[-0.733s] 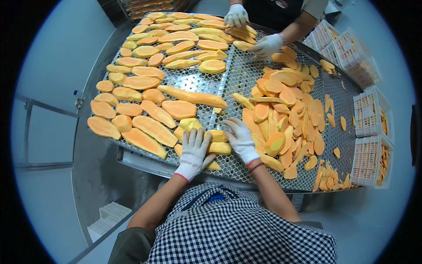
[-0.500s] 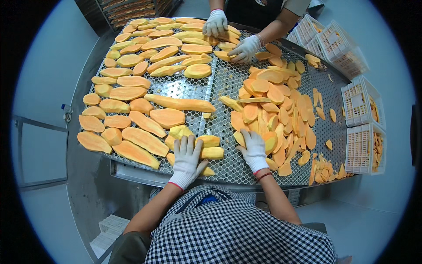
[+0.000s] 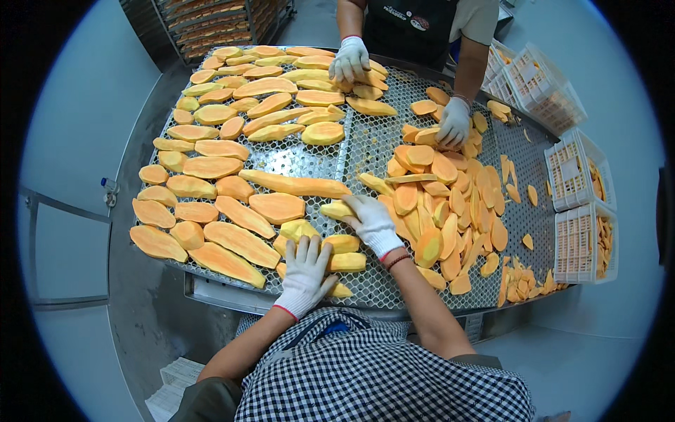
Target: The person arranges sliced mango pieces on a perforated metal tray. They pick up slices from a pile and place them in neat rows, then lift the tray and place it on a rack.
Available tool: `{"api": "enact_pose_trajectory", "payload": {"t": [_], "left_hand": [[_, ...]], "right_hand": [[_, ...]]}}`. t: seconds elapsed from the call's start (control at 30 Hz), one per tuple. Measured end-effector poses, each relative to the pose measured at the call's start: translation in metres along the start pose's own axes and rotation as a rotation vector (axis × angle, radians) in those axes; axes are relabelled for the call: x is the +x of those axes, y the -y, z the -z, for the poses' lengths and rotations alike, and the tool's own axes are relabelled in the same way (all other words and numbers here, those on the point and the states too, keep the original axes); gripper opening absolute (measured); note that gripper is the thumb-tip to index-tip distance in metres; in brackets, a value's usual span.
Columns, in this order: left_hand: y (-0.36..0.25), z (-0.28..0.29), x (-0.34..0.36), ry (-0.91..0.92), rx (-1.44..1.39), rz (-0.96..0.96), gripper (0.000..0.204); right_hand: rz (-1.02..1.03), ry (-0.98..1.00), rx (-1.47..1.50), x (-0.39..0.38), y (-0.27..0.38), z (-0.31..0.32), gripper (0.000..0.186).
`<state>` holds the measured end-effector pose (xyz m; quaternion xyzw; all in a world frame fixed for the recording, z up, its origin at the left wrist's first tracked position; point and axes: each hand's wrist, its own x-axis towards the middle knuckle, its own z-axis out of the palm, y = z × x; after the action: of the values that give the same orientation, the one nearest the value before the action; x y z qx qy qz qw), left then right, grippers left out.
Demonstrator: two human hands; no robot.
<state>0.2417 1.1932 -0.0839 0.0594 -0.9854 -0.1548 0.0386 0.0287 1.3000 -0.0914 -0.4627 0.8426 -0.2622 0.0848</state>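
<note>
My right hand [image 3: 373, 223], in a white knit glove, grips one end of a yellow-orange sweet potato slice [image 3: 336, 210] over the mesh. Resting on several slices at the near edge is my left hand [image 3: 304, 276], gloved too, its fingers stretched out and apart. Just right of its fingertips lie a short slice [image 3: 343, 243] and a blocky slice [image 3: 346, 262]. Rows of slices [image 3: 212, 167] cover the left half of the mesh tray [image 3: 365, 281]. To the right of my right hand is a loose heap of slices [image 3: 450, 204].
Across the table a co-worker's gloved hand [image 3: 349, 60] touches the far rows, and their other hand [image 3: 455, 123] reaches the heap. White plastic crates [image 3: 571, 169] of slices line the right side. Small offcuts [image 3: 522, 278] lie at the near right. A loaded rack [image 3: 218, 28] stands behind.
My right hand has left the heap and moved left with a slice. My left hand stays on the near slices. The co-worker's hand on the right has shifted from the rows to the heap.
</note>
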Motion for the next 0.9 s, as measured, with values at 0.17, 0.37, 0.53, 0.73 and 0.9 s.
{"api": "enact_pose_trajectory", "payload": {"t": [0.17,0.37,0.53,0.73,0.9], "left_hand": [[0.000,0.006,0.006,0.014,-0.108,0.047,0.074],[0.007,-0.013,0.025,-0.179,-0.019,0.059,0.074],[0.018,-0.010,0.040,-0.117,0.008,0.016,0.074],[0.023,-0.006,0.043,-0.048,-0.011,-0.007,0.074],[0.025,-0.008,0.042,-0.088,-0.025,-0.030,0.073]], "right_hand": [[-0.005,-0.165,0.037,-0.021,-0.009,-0.026,0.034],[0.027,-0.252,0.129,0.000,-0.006,-0.041,0.033],[-0.172,-0.227,-0.460,0.011,-0.053,0.008,0.048],[-0.366,0.224,-0.536,0.046,-0.056,0.027,0.044],[-0.137,-0.051,-0.130,0.003,-0.053,0.022,0.045]]}}
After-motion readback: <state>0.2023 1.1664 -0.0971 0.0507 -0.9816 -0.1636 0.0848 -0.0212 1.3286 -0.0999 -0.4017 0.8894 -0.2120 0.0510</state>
